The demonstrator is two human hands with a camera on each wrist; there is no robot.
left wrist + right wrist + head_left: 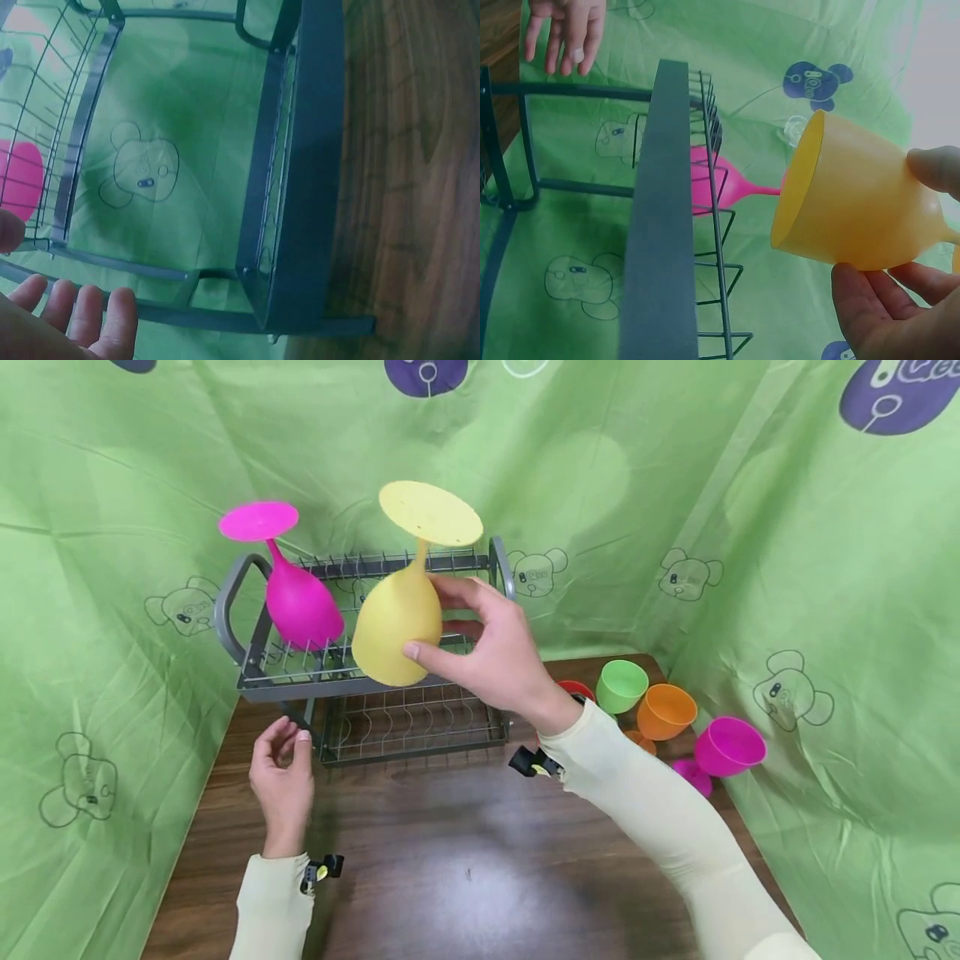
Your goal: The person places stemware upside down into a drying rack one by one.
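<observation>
My right hand (498, 647) grips a yellow plastic goblet (397, 627) by its bowl, thumb on one side and fingers on the other. The goblet is upside down and tilted, its foot up, above the front of a dark two-tier dish rack (360, 689). In the right wrist view the goblet's mouth (799, 187) faces the rack's wires, apart from them. A magenta goblet (300, 602) leans upside down in the upper tier at the left. My left hand (283, 772) is beside the rack's lower left front, fingers loosely bent, with nothing in it.
Right of the rack, a light green goblet (622, 685), an orange goblet (666, 712) and another magenta goblet (729, 747) stand on the wooden table (450, 860). A red one (576, 688) is partly hidden by my right wrist. Green cloth (585, 502) hangs around the table.
</observation>
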